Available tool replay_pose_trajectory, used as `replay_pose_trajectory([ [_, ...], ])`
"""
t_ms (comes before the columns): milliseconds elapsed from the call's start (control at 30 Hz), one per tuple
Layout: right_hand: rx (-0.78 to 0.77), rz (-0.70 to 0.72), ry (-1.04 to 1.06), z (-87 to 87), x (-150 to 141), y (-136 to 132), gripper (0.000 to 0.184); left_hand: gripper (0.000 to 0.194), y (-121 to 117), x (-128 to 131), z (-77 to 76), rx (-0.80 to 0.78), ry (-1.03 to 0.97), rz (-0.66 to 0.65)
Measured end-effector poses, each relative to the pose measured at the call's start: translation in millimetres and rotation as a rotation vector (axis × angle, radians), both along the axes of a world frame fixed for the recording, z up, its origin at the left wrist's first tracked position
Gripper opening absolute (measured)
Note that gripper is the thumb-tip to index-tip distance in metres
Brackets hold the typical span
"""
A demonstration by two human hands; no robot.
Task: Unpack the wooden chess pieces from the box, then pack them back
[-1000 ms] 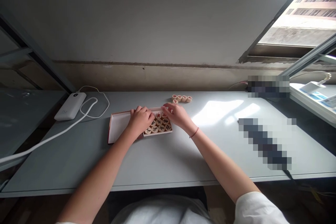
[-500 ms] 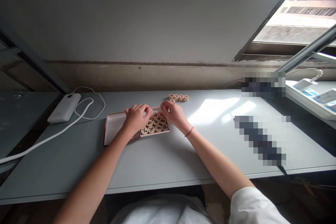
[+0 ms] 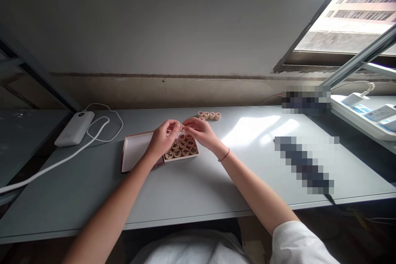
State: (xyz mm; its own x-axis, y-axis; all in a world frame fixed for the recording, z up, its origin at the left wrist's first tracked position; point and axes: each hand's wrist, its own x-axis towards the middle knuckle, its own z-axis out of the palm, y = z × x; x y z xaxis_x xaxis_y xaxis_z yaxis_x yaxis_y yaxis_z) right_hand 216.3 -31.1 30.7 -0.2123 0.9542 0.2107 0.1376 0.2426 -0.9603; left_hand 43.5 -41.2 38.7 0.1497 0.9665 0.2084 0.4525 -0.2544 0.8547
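Note:
A shallow box of round wooden Chinese chess pieces (image 3: 183, 143) lies on the desk, with black-marked pieces at the front and red-marked ones behind. Its hinged lid (image 3: 136, 152) is folded open to the left. Over the back of the box, my left hand (image 3: 162, 137) and my right hand (image 3: 202, 133) meet with bent fingers, pinching a Chinese chess piece (image 3: 182, 128) between their fingertips. My fingers partly cover that piece and the box's rear rows. Behind my right hand, several red-marked pieces (image 3: 212, 115) stand in a short row near the wall, another just in front.
A white power bank (image 3: 75, 128) with a white cable lies at the left. Far right, a white power strip (image 3: 365, 117) holds plugs. Two blurred-out dark items (image 3: 305, 165) are on the desk's right side. The wall (image 3: 167, 90) borders the back.
My right hand has moved left from the box's back right corner toward my left hand. A chess piece now shows between the fingertips of both hands.

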Motion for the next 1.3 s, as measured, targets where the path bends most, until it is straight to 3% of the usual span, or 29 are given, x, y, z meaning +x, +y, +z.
replay_pose_trajectory([
  [133, 0.037, -0.245, -0.064, 2.4, 28.3, 11.6, 0.016, 0.024, 4.3, -3.5, -4.0, 0.016, -0.121, 0.039],
  [267, -0.086, -0.477, -0.220, -2.1, 69.0, 16.4, 0.015, 0.023, 8.4, -6.4, -6.9, -0.001, -0.147, 0.073],
  [367, -0.173, -0.452, -0.291, -15.3, 84.3, 16.1, 0.015, 0.030, 7.8, -5.6, -7.0, -0.020, -0.123, 0.087],
  [467, -0.163, -0.464, -0.385, -27.4, 85.2, 17.6, 0.018, 0.034, 4.6, -3.5, -5.5, -0.023, -0.086, 0.060],
  [633, -0.026, -0.582, -0.530, -24.4, 64.6, 13.8, 0.018, 0.032, -0.6, 0.3, -5.7, 0.093, 0.095, 0.025],
  [700, 0.069, -0.492, -0.435, -16.8, 46.1, 5.1, 0.024, 0.029, -1.9, 2.5, -8.4, 0.182, 0.174, 0.015],
  [800, 0.147, -0.175, -0.275, -5.1, 13.2, -13.0, 0.031, 0.027, -3.2, 6.1, -13.8, 0.287, 0.243, -0.030],
  [900, 0.148, -0.090, -0.227, 2.1, -7.6, -25.4, 0.026, 0.030, -3.6, 8.4, -18.6, 0.341, 0.261, -0.061],
  [1000, 0.135, -0.178, -0.245, 1.4, -1.7, -21.5, 0.022, 0.033, -3.1, 8.6, -21.7, 0.367, 0.274, -0.075],
  [1167, 0.200, -0.541, -0.542, -14.4, 46.5, 5.5, 0.017, 0.034, -1.6, 6.3, -23.4, 0.352, 0.326, -0.086],
  [1300, 0.128, -0.553, -0.658, -27.0, 72.1, 15.4, 0.022, 0.027, -1.6, 4.4, -22.2, 0.342, 0.346, -0.085],
])
